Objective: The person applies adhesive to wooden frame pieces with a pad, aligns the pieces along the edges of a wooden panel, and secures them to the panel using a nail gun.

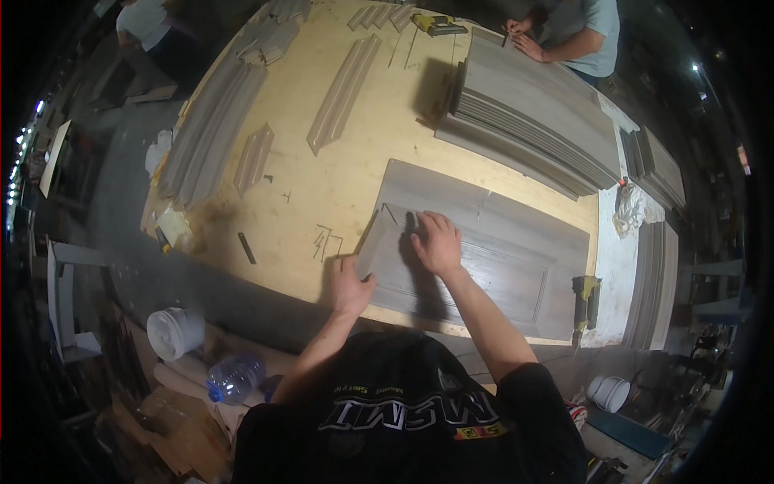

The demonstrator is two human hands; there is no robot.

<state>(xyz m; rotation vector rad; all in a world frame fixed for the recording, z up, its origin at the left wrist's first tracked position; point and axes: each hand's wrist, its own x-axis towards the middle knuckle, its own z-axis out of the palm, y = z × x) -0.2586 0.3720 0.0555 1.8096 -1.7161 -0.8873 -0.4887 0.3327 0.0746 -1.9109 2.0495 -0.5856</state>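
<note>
A grey wood-look panel (pixel 516 214) lies flat in front of me, with a raised rectangular moulding frame showing on its right part. A lighter moulding strip (pixel 372 242) with a slanted far end runs along the panel's left side. My left hand (pixel 352 289) is closed at the near end of this strip, thumb and fingers either side of it. On the panel's left half rests my right hand (pixel 439 242), its thumb and fingers apart and the fingertips toward the far moulding line. The hand partly hides what lies beneath the fingertips.
A nail gun (pixel 586 306) sits at the panel's right end, another nail gun (pixel 439 24) far back. Stacked panels (pixel 532 105) stand behind; moulding strips (pixel 214 129) lie left. A co-worker's hands (pixel 524 40) work at the stack. White bucket (pixel 175 332) below left.
</note>
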